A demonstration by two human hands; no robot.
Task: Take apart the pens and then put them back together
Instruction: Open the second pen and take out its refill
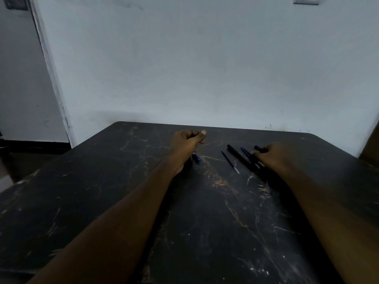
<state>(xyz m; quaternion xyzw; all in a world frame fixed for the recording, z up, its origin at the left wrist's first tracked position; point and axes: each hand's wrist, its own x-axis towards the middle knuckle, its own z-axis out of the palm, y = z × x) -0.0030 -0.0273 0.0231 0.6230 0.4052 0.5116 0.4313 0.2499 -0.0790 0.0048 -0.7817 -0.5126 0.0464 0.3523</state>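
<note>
While my left hand [187, 146] curls tight round a blue pen piece [196, 158] mid-table, my right hand [274, 157] pinches a black piece [260, 149] further right. Between them lie a thin refill [230, 161] and a black barrel [239, 155]. I judge them light, slippery and bendable, best held mid-length.

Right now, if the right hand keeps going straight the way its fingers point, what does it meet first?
Likely the pen parts at its fingertips: the right hand points left at the short black piece and the blue refills, possibly touching; dim light hides contact. Beyond them lies the long black barrel.
</note>
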